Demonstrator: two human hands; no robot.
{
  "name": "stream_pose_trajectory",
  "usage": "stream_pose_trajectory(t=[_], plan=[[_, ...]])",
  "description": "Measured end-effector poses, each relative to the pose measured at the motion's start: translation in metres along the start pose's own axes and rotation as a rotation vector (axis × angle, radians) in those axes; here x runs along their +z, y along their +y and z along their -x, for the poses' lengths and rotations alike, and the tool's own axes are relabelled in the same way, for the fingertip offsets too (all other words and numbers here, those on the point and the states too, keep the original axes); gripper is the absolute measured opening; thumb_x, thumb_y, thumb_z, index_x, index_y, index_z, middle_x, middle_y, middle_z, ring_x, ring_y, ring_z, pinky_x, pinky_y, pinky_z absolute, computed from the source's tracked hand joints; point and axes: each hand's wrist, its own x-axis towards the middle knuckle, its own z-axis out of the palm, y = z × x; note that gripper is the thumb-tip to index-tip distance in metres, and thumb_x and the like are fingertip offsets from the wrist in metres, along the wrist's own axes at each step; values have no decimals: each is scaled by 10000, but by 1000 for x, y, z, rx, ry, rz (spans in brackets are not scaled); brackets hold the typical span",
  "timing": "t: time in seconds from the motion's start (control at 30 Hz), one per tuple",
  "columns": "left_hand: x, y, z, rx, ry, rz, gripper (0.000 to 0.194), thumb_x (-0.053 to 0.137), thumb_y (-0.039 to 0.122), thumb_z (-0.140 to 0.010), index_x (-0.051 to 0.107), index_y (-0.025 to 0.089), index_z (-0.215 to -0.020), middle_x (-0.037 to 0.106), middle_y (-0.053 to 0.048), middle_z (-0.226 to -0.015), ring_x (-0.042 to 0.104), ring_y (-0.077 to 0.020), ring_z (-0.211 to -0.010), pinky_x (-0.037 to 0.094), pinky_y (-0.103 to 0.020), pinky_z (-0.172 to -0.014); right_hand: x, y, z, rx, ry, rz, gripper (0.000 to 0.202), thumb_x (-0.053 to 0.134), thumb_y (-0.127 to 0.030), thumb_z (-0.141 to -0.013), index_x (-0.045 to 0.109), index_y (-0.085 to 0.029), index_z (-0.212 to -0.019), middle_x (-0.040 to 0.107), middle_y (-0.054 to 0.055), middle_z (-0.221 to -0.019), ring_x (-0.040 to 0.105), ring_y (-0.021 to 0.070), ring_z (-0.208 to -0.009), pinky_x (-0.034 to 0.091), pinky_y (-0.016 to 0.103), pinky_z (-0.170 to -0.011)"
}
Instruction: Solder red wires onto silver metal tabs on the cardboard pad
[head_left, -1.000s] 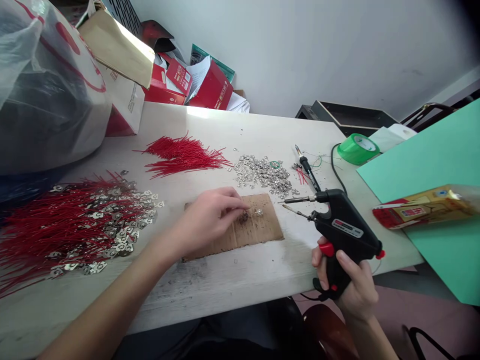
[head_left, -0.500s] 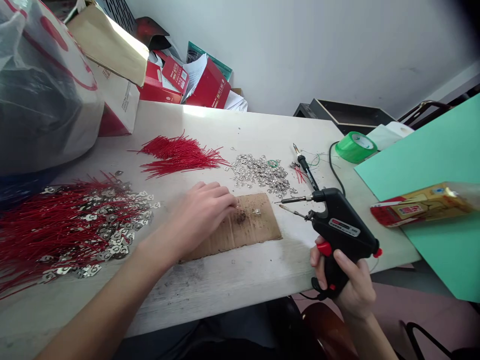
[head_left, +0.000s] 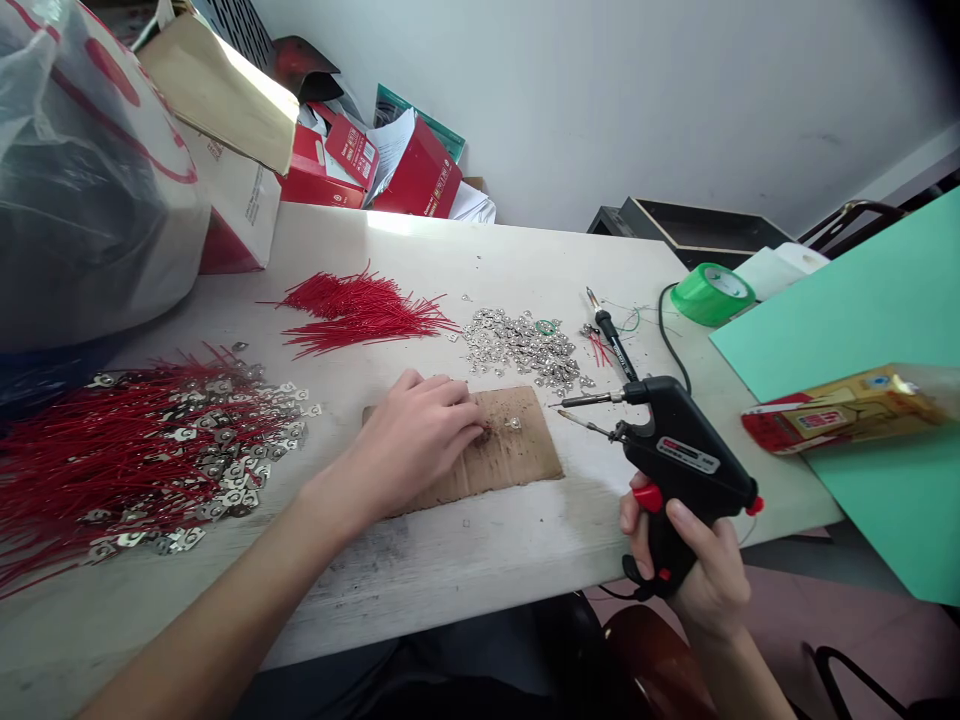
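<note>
My left hand rests over the brown cardboard piece, its fingers pressed together near a dark scorched spot; a tiny bit of red shows at the fingertips, but what they hold is too small to name. Just right of them a small metal piece lies on the cardboard. My right hand is wrapped round the handle of a black soldering gun, whose tip points left past the cardboard's right edge. Behind the cardboard are a pile of small metal pieces and a bundle of red wires.
Red wires with metal tabs are heaped at the left, beside a large plastic bag. A soldering iron, green tape roll and yellow-red packet lie at the right. Boxes stand along the back.
My left hand has moved slightly right over the cardboard, uncovering its upper left corner. My right hand and the soldering gun have barely moved.
</note>
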Motion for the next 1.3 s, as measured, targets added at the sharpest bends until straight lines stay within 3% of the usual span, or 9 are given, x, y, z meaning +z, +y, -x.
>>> stream_pose_trajectory(t=[0.3, 0.47, 0.63, 0.87, 1.07, 1.3], plan=[[-14, 1, 4, -34, 0, -28, 269, 556, 175, -1036, 799, 236, -939, 732, -30, -872, 620, -222, -887, 338, -413, -825, 3, -1, -1, -4, 28, 26, 249, 576, -340, -1022, 760, -179, -1065, 705, 69, -729, 529, 115, -360, 394, 268, -399], [-4, 6, 2, -111, 54, 109, 156, 652, 227, -1026, 775, 210, -932, 735, -10, -892, 621, -195, -853, 344, -394, -827, 4, -3, -2, 18, 2, 44, 235, 584, -330, -1017, 768, -186, -1046, 698, 59, -711, 542, 110, -361, 429, 256, -412], [11, 9, -2, -123, 89, 125, 183, 593, 221, -1043, 730, 190, -925, 742, -31, -935, 630, -214, -904, 338, -398, -833, 6, -4, 0, 32, 5, 83, 229, 582, -319, -1031, 766, -186, -1066, 713, 65, -738, 553, 103, -378, 445, 242, -421], [16, 11, -1, -144, 89, 134, 190, 542, 226, -1034, 676, 183, -907, 714, -40, -906, 629, -219, -900, 325, -396, -806, 5, 2, 0, 9, 29, 51, 249, 569, -336, -1043, 764, -190, -1099, 706, 62, -740, 556, 113, -380, 428, 237, -385], [19, 12, -1, -149, 94, 136, 196, 540, 254, -1036, 650, 181, -891, 702, -25, -898, 632, -216, -883, 331, -400, -807, 19, -6, 4, 8, 100, 175, 222, 629, -364, -1028, 747, -177, -1044, 726, 67, -798, 578, 117, -443, 460, 269, -456], [20, 13, -1, -157, 74, 130, 166, 547, 243, -1028, 651, 183, -913, 713, -26, -920, 646, -225, -893, 328, -402, -795, 41, -14, 11, 178, 84, 255, 339, 653, -478, -1019, 756, -158, -974, 696, 58, -668, 553, 131, -524, 437, 284, -531]])
